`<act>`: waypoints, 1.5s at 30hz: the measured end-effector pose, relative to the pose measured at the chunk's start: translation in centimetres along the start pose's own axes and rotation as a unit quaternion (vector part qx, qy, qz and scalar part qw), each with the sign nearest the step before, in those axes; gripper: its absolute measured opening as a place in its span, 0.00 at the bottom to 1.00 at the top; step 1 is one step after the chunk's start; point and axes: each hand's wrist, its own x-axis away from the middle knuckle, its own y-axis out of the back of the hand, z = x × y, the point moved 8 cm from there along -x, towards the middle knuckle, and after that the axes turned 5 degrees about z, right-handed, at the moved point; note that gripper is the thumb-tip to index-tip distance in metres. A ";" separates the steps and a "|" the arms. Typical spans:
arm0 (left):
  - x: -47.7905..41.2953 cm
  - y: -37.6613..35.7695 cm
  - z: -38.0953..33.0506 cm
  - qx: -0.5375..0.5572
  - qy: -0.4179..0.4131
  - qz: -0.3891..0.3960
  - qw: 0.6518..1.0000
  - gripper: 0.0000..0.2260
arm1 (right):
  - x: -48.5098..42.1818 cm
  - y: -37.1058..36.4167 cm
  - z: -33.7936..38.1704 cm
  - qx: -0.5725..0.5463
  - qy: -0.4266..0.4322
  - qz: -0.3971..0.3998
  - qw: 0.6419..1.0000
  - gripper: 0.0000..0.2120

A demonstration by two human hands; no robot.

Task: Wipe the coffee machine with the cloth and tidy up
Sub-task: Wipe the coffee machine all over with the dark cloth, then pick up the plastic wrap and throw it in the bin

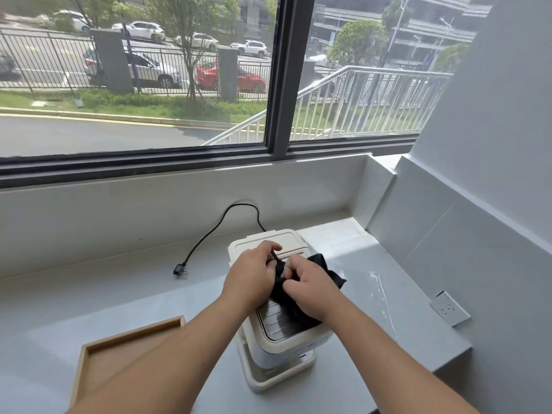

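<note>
I see the cloth (298, 289), dark and bunched, lying on top of the coffee machine (277, 312) just below the middle of the frame. Both hands meet over it: the left hand (251, 276) has its grip closed on the cloth's left edge, and the right hand (310, 286) pinches the folds beside it, fingers curled shut. The white machine stands on the grey surface (134, 297). Its black cord (221, 225) loops toward the back wall and ends in a plug (180, 269) lying loose, left of the machine. A wooden tray (89, 363) sits at lower left, a wall socket (449, 306) at right.
</note>
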 end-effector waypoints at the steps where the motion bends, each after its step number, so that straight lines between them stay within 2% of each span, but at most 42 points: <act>1: 0.1 0.0 0.0 -0.002 -0.005 0.009 1.000 0.19 | 0.1 0.0 0.1 0.005 -0.003 -0.003 1.000 0.03; 4: 1.0 -0.2 0.0 -0.020 -0.029 0.029 0.999 0.24 | 0.3 -0.3 0.6 0.034 -0.013 -0.009 0.999 0.04; 7: 1.7 -0.2 -0.1 -0.063 -0.060 0.033 0.996 0.20 | 0.6 -0.9 1.4 0.068 -0.016 -0.010 0.998 0.08; 11: 2.3 1.1 0.1 -0.116 -0.076 -0.007 0.990 0.16 | 1.2 -1.5 2.3 0.122 -0.002 -0.007 0.993 0.10; 21: 2.3 3.6 0.5 -0.127 -0.098 -0.036 0.986 0.13 | 2.8 -2.5 5.0 0.174 0.057 -0.034 0.983 0.14; 26: 2.5 4.7 -0.5 -0.167 -0.133 -0.050 0.976 0.21 | 4.3 -0.7 5.9 0.250 0.110 -0.102 0.957 0.13; 31: 2.4 4.8 -1.7 -0.177 -0.140 -0.045 0.973 0.27 | 4.8 1.5 5.8 0.266 0.133 -0.149 0.943 0.19; 35: 2.0 4.6 -3.3 -0.191 -0.145 -0.040 0.970 0.28 | 4.7 3.9 5.0 0.304 0.113 -0.179 0.929 0.22; 40: 0.8 2.9 -6.2 -0.218 -0.148 -0.025 0.964 0.29 | 4.0 7.1 2.8 0.332 0.071 -0.164 0.926 0.30; 45: -0.9 -0.4 -9.6 -0.248 -0.147 -0.015 0.957 0.31 | 3.8 11.3 -0.8 0.330 0.049 -0.165 0.928 0.28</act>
